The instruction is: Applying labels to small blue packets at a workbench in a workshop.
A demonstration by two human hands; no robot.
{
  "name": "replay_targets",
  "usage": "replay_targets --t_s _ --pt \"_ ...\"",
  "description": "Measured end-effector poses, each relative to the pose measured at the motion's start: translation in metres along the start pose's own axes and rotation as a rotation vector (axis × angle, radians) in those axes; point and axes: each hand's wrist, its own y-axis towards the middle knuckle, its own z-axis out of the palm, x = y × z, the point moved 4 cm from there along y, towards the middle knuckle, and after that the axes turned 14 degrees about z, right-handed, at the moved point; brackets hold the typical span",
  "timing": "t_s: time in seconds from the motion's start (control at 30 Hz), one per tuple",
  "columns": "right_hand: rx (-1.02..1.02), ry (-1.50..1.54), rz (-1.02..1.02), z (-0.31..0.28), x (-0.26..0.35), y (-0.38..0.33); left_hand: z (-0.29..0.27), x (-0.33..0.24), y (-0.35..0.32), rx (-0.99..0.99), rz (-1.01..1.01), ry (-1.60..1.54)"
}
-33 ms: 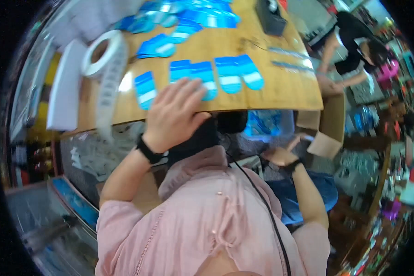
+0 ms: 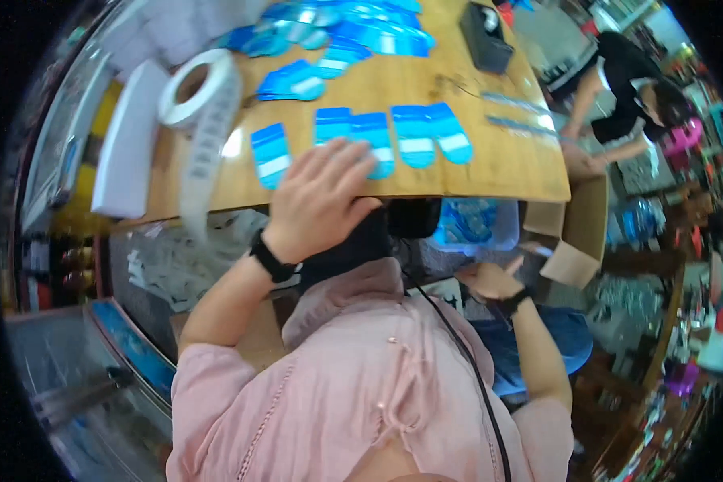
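My left hand (image 2: 317,199), a black band at its wrist, lies with fingers stretched over the table's near edge. Its fingertips cover part of two overlapping flat blue packets (image 2: 369,128) with rounded ends and white labels. Left of it lies a single blue packet (image 2: 271,157); to the right an overlapping pair (image 2: 414,132) rests on the wood. Below the table edge, my right hand (image 2: 494,283) is beside my lap with its index finger extended, and I see nothing in it. Close by stands a clear plastic tub (image 2: 512,233) of blue packets.
On the wooden table (image 2: 506,173) are a roll of white labels (image 2: 173,100), a fanned blue stack (image 2: 293,84), a larger blue heap (image 2: 377,36) and a black holder (image 2: 488,44). An open cardboard box (image 2: 580,249) stands at right, near another person (image 2: 618,88).
The whole scene sits slightly farther right in the picture, as the view has turned a little. Both hands keep nearly the same poses.
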Motion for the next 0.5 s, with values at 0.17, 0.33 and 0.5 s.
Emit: replay_targets --t_s 0.17,0.33,0.5 --pt "-0.454 0.128 -0.403 -0.051 0.145 -0.075 -0.004 0.003 -0.011 -0.114 0.002 -0.084" --pt "-0.952 0.248 -0.689 -0.103 0.224 -0.099 -0.010 0.003 -0.027 -0.091 -0.144 0.002" --pt "-1.209 -0.104 -0.683 -0.116 0.261 -0.073 -0.008 -0.003 -0.035 -0.043 -0.169 0.016"
